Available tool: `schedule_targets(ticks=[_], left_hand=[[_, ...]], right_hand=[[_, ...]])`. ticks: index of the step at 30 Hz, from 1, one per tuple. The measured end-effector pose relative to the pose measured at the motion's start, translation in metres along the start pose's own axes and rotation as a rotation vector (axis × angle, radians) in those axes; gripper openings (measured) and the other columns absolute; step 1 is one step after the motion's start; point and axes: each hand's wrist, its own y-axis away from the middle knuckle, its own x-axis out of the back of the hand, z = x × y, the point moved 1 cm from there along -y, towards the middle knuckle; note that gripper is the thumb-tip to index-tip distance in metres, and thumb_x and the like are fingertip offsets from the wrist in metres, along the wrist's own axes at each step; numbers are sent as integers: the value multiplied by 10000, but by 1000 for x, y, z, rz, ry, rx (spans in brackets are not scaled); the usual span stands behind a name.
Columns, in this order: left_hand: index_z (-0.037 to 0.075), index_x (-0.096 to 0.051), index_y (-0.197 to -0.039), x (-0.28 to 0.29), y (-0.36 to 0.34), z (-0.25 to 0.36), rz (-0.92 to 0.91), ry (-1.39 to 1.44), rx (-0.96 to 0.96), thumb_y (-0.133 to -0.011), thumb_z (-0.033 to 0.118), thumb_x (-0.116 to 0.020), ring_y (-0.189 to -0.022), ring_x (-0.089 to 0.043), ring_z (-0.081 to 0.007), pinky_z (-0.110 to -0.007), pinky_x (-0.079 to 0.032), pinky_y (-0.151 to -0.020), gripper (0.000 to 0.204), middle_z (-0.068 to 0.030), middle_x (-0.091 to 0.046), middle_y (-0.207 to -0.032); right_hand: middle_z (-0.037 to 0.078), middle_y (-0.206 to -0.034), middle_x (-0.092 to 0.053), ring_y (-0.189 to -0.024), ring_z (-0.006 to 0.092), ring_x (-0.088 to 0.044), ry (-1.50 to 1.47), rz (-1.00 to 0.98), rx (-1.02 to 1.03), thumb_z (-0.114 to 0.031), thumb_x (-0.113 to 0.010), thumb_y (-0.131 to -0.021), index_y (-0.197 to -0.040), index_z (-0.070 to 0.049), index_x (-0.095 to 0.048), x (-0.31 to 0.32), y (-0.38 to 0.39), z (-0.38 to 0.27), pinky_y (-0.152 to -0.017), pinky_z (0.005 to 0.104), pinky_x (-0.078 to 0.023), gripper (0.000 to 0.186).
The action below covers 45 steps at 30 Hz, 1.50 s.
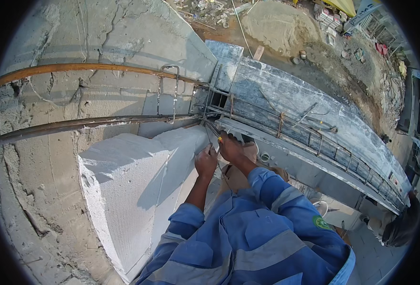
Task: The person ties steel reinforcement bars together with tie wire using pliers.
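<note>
My left hand point(205, 162) is closed around a thin wire point(209, 137) below the corner where steel bars cross. Just right of it, my right hand point(230, 148) grips a dark hand tool with a yellow part point(219, 138), apparently pliers, its end at the bars. Two long rusty bars point(77, 121) point(91, 66) run left from the corner, with a bent steel loop point(174, 90) between them. A large white porous block point(119, 199) stands beside my left forearm.
A concrete slab point(29, 199) lies left. A grey panel point(286, 95) with a rebar cage point(314, 142) runs right; buckets point(264, 156) sit below it. Another person point(395, 223) is at far right. A sand pile point(276, 26) and debris lie beyond the edge.
</note>
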Motion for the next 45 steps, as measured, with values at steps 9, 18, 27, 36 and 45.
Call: schedule_targets(ticks=[9, 18, 27, 36, 45], left_hand=[[-11, -618, -1196, -23, -1, 5, 172, 786, 322, -967, 415, -549, -725, -599, -148, -319, -494, -663, 489, -51, -643, -861], [12, -642, -1093, -20, -62, 12, -538, 1371, 659, -930, 508, -586, -698, -577, -112, -272, -483, -650, 526, -76, -653, -876], [9, -636, -1033, -33, -66, 35, -271, 1308, 505, -968, 312, -519, -782, -635, -177, -312, -513, -713, 331, -90, -664, -934], [44, -533, -808, -45, -62, 38, -203, 1049, 361, -986, 215, -431, -612, -535, -179, -319, -433, -596, 268, -35, -533, -695], [-56, -531, -1118, -22, -70, 51, -293, 1023, 522, -913, 118, -562, -864, -653, -246, -321, -529, -690, 271, -139, -641, -961]], right_hand=[[67, -814, -607, -693, 180, -605, -791, -499, -68, -455, -548, -965, -979, -69, -540, -23, -31, 34, -611, 358, -482, 387], [-27, -679, -452, -580, 100, -432, -1813, -1234, -123, -611, -573, -895, -970, -104, -561, -51, -29, 59, -556, 268, -389, 513], [94, -774, -627, -605, 196, -653, -1432, -740, -172, -213, -721, -857, -1096, -2, -532, -21, -9, 56, -505, 323, -547, 371], [186, -1220, -538, -1133, 331, -549, -1254, -283, 30, -218, -616, -808, -1321, 21, -421, -29, 34, 75, -919, 442, -470, 599], [231, -931, -659, -844, 408, -658, -361, -60, -191, -181, -645, -828, -1267, -48, -487, -30, 17, 23, -769, 460, -530, 485]])
